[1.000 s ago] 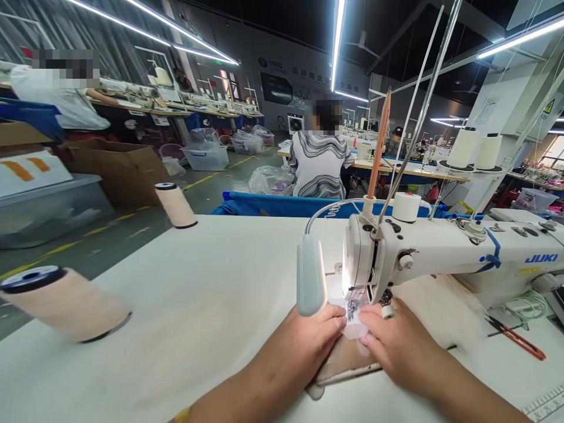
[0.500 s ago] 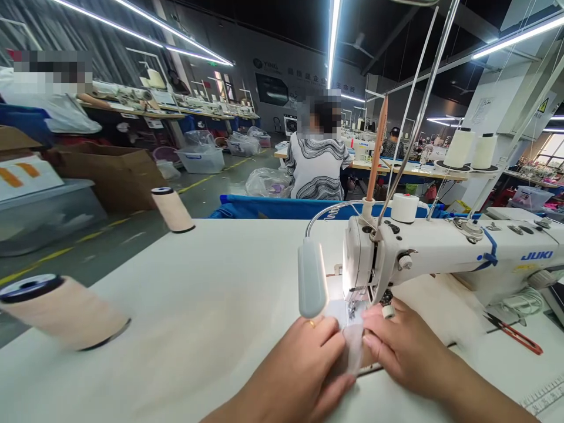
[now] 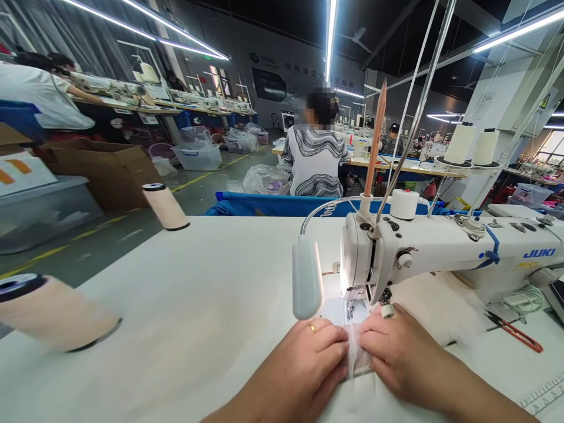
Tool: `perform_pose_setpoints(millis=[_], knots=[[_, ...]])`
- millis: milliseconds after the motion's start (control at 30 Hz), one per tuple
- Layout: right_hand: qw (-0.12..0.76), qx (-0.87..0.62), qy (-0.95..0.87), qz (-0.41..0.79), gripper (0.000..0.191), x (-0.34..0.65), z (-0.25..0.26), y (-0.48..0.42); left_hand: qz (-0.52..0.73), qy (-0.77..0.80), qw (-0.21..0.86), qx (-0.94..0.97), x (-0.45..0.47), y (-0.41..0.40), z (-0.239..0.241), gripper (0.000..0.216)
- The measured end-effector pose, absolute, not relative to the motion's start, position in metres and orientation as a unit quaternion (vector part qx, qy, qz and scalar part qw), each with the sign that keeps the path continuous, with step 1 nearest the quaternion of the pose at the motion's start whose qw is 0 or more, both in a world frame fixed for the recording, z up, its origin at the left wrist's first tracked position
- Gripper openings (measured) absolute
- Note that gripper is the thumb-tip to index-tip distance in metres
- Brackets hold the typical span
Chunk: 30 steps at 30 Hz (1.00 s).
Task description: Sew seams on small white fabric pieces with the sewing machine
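A strip of sheer pale fabric [image 3: 353, 349] runs between my hands in front of the needle of a white sewing machine [image 3: 423, 241]. My left hand [image 3: 311, 355] wears a ring and pinches the fabric's left side, thumb and fingertips together. From the right, my right hand [image 3: 403, 352] grips the other side with curled fingers, just below the machine head. The presser foot [image 3: 350, 308] is close beyond my fingertips; I cannot tell whether it is raised. More sheer beige fabric [image 3: 434, 305] lies bunched under the machine arm.
Two cones of peach thread, a near one [image 3: 57, 314] and a far one [image 3: 165, 207], stand on the left of the white table [image 3: 211, 264]. A grey lamp [image 3: 307, 279] hangs left of the needle. Red-handled snips [image 3: 515, 335] and a ruler [image 3: 544, 395] lie right. A co-worker [image 3: 315, 155] sits ahead.
My left thumb has drawn in from the fabric's near end toward my fingers. My right hand has shifted slightly, and the fabric between my hands lies straighter. The view has moved a little.
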State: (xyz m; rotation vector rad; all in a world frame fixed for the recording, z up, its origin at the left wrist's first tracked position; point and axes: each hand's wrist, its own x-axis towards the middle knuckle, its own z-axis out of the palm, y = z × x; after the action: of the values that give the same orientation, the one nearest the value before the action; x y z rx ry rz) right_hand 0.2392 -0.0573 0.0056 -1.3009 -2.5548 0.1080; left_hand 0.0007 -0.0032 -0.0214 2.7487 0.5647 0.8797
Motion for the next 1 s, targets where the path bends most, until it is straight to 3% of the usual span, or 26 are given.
perform_pose_setpoints(millis=[533, 1000], knots=[[0.12, -0.485, -0.863, 0.071, 0.017, 0.237, 0.007, -0.056, 0.328, 0.198, 0.031, 0.923, 0.002, -0.005, -0.023, 0.031], [0.153, -0.476, -0.864, 0.052, 0.023, 0.238, 0.006, -0.055, 0.333, 0.2, 0.026, 0.921, 0.006, -0.001, -0.032, 0.022]])
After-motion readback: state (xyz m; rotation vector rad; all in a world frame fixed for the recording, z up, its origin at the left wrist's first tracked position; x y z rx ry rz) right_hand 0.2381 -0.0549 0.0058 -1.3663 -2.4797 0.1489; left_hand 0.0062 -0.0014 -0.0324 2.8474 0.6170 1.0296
